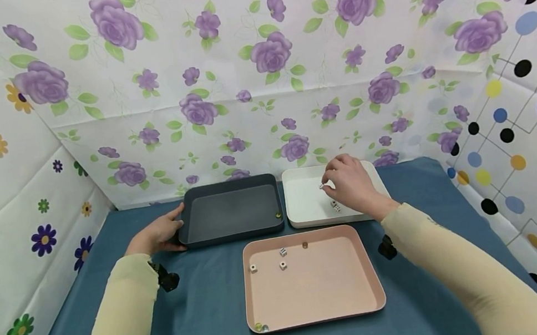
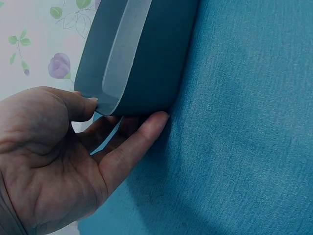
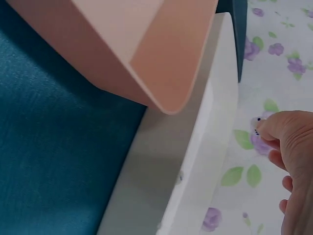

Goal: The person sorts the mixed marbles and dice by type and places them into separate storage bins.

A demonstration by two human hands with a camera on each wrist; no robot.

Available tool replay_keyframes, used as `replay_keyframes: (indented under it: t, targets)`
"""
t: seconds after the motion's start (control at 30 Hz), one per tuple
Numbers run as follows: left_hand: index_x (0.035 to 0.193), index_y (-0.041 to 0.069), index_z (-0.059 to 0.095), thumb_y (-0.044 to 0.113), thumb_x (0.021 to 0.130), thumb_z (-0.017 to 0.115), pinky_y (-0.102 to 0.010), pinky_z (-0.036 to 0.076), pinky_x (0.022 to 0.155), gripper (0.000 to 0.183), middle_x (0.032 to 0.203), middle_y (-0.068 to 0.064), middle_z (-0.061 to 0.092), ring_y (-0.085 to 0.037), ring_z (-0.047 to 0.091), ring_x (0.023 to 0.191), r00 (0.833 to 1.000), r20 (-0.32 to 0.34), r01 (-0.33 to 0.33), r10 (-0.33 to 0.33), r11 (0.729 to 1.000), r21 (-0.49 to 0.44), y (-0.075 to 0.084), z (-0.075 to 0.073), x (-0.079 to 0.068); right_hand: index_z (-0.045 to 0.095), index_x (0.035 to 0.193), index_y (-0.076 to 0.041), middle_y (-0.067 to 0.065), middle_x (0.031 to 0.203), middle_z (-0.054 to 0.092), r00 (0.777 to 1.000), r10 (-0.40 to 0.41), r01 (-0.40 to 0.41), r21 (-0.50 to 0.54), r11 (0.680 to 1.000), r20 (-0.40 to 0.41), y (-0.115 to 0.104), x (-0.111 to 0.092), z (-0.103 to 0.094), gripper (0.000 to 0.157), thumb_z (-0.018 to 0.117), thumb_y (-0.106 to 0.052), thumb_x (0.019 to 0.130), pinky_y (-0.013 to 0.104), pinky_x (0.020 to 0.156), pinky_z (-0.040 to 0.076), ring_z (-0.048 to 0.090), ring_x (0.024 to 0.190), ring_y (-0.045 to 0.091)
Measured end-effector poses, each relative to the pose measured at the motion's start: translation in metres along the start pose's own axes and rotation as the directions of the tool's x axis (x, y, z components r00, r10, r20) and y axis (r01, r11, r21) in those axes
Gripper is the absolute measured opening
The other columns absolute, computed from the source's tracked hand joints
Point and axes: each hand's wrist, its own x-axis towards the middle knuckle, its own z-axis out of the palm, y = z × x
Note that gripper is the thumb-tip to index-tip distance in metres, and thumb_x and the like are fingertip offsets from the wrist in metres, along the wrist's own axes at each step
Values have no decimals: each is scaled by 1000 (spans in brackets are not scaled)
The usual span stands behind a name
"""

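Above the white tray [image 1: 303,202], my right hand [image 1: 350,182] pinches a small white die [image 3: 257,123] between thumb and fingertips. A couple of other dice [image 1: 336,208] lie in that tray, just below the hand. To the left, my left hand [image 1: 160,231] holds the left end of the dark grey tray [image 1: 226,212]. Its thumb [image 2: 88,105] is at the rim and the other fingers lie along the outer wall, toward the base. Inside the dark tray, near the right wall, sits a small yellowish marble [image 1: 278,215].
In front stands a pink tray [image 1: 314,296] with dice [image 1: 283,266] and a small brown piece [image 1: 305,245] toward its back. Small glassy marbles [image 1: 258,327] lie in its near left corner. A blue cloth [image 1: 207,320] covers the table; flowered fabric [image 1: 238,82] hangs behind.
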Motion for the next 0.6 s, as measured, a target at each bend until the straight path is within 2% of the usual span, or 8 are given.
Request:
replay_keyframes:
  t: [0.3,0.6]
  targets:
    - [163,36,-9,17,115,29,-48,60,81,64,166,-25,-20,-50,39,136,1000,1,0,0,1000,-4,0,1,0,81,90,-17,7,110,67,986,7,-12,28,1000,167,-3,-6,11,6,83,-23,89,59,105,40,49,119,34]
    - [163,36,-9,16,115,29,-49,60,81,65,165,-25,-21,-51,38,137,1000,-1,5,-5,1000,0,0,1,-1,81,88,-18,6,109,67,983,12,-12,0,1000,183,-2,-8,18,6,83,-23,89,58,107,39,49,121,34]
